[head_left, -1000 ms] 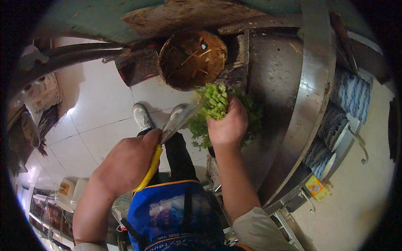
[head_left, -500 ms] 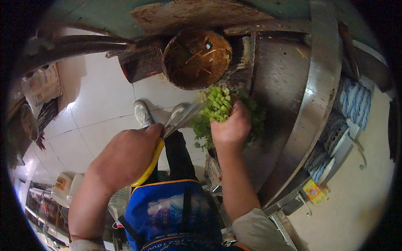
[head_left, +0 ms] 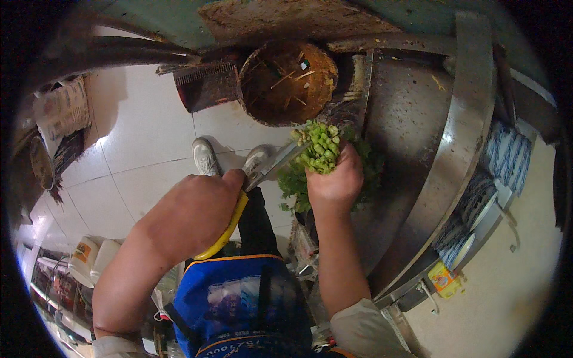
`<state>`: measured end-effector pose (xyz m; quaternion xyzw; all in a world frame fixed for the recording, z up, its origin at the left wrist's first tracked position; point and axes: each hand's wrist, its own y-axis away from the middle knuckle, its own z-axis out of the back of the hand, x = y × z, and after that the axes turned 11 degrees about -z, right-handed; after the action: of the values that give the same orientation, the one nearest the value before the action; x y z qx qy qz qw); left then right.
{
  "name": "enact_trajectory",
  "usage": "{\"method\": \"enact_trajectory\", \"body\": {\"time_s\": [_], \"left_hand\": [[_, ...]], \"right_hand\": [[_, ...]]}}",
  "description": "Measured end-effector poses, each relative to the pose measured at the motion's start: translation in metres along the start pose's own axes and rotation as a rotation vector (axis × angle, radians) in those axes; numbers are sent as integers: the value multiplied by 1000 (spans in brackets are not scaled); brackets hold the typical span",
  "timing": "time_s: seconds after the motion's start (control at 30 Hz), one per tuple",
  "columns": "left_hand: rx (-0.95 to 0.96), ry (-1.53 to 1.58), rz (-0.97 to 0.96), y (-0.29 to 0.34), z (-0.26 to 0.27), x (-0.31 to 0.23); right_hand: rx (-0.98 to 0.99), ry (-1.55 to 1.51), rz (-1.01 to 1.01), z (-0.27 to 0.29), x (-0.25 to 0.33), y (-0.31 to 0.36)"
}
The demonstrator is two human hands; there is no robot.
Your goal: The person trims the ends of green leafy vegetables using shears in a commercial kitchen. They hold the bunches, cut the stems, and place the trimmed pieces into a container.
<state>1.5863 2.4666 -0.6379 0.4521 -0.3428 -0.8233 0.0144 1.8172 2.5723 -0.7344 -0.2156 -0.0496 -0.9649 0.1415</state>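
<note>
My left hand (head_left: 200, 212) is closed round the yellow handle of a pair of scissors (head_left: 280, 162). Their metal blades point up and to the right, with the tips at the left side of the stem ends. A bunch of leafy green vegetables (head_left: 321, 148) is gripped in my right hand (head_left: 337, 179), its pale cut stem ends facing up towards me. The dark leaves hang below and on both sides of that fist. Just beyond the bunch stands a round brown bin (head_left: 243, 89) with sticks and scraps inside.
A red dustpan (head_left: 206, 86) lies left of the bin on the white tiled floor (head_left: 143, 143). On the right runs a metal counter edge (head_left: 456, 131), with striped cloths (head_left: 507, 149) and a yellow packet (head_left: 444, 279) past it. White plastic jugs (head_left: 104, 262) stand at lower left.
The scissor tips have come in against the stem ends, where before they were slightly lower left. Both hands and the bunch sit a little further right in view; the bin has shifted likewise.
</note>
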Motion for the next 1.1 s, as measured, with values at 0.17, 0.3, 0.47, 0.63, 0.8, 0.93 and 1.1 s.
{"method": "enact_trajectory", "body": {"time_s": [0.17,0.3,0.47,0.63,0.8,0.93,1.1], "left_hand": [[-19,30,-42,-4,-5,7],[-42,35,-28,-7,-10,8],[-107,127,-76,-9,-11,7],[-305,166,-81,-14,-7,14],[-431,204,-33,-25,-11,20],[-526,535,-36,-34,-11,24],[-524,872,-73,-47,-8,22]], "right_hand": [[2,-32,-47,-2,0,-1],[-11,10,-101,-3,-1,-2],[-23,-48,-128,-1,-1,-8],[51,-54,-284,1,-4,-9],[221,-876,-649,-3,-16,-6],[349,-1260,-726,-5,-13,1],[252,-304,-115,12,-4,10]]}}
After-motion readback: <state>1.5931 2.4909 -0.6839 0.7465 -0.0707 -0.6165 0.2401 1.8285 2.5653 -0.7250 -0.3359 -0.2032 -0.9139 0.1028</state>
